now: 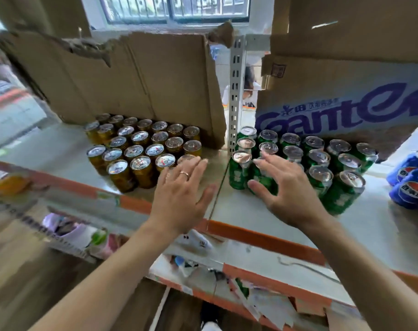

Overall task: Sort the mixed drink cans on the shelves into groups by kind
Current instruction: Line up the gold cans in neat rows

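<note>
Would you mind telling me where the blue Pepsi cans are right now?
In the head view, the blue Pepsi cans sit at the far right of the shelf, just right of the green cans.

Gold cans (143, 175): approx. 23 tops counted, incl. 1 partly behind the left hand (181, 194). Green cans (341, 197): min. 15 counted, poss. more hidden under the right hand (291, 194); blue cans (405, 189): at least 3, group cut by frame edge, exact qty not determinable. Hands: 2; ring (184, 174): 1; large cardboard pcs behind the cans: 2, i.e. 1 plain sheet (143, 75) and 1 printed box (346, 103).
</note>
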`<state>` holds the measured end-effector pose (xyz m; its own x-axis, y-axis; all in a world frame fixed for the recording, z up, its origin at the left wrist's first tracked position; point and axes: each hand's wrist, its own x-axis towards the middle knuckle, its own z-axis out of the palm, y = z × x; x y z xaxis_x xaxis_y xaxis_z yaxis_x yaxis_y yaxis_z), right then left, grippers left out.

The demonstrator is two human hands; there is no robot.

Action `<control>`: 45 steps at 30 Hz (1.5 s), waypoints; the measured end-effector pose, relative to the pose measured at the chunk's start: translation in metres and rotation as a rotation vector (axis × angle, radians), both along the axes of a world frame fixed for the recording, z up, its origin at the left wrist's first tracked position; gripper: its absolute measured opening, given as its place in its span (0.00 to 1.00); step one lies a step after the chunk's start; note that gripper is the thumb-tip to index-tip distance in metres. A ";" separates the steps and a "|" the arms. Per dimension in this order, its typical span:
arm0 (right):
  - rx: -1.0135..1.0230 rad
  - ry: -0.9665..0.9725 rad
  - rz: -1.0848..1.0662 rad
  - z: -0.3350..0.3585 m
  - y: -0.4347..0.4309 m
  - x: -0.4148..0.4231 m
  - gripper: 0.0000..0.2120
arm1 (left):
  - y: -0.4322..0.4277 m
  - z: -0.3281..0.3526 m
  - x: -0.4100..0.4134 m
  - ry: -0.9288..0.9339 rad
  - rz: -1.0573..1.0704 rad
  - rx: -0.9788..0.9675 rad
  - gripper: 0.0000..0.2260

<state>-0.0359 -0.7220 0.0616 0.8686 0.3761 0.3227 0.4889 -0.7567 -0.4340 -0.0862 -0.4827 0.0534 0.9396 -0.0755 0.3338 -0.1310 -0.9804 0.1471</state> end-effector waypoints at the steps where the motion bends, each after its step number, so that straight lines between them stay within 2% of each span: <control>1: 0.011 0.006 0.027 0.001 0.009 -0.008 0.32 | 0.008 0.000 -0.014 0.011 0.033 0.008 0.28; 5: 0.028 0.036 0.103 0.002 0.047 -0.037 0.32 | 0.037 0.001 -0.055 0.053 0.100 0.009 0.27; 9: 0.051 0.106 0.145 0.004 0.072 -0.052 0.28 | 0.059 0.004 -0.070 0.051 0.137 0.006 0.29; 15: 0.026 0.112 0.152 0.007 0.107 -0.055 0.29 | 0.097 0.002 -0.078 0.071 0.185 -0.106 0.32; 21: 0.030 0.102 0.142 0.012 0.175 -0.055 0.31 | 0.162 -0.002 -0.074 0.104 0.140 -0.103 0.33; 26: 0.011 0.073 0.138 0.009 0.248 -0.055 0.30 | 0.239 -0.004 -0.070 0.057 0.107 -0.118 0.31; 35: 0.009 0.064 0.123 0.001 0.364 -0.048 0.27 | 0.361 -0.015 -0.073 0.082 0.080 -0.117 0.36; 45: -0.102 0.110 0.048 -0.006 0.392 -0.028 0.28 | 0.391 -0.025 -0.022 0.195 -0.026 -0.107 0.35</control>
<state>-0.0640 -0.3305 0.0561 0.8766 0.4443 0.1850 0.4798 -0.7761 -0.4091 -0.1082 -0.0921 0.0279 0.9853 -0.0746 0.1538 -0.1152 -0.9546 0.2748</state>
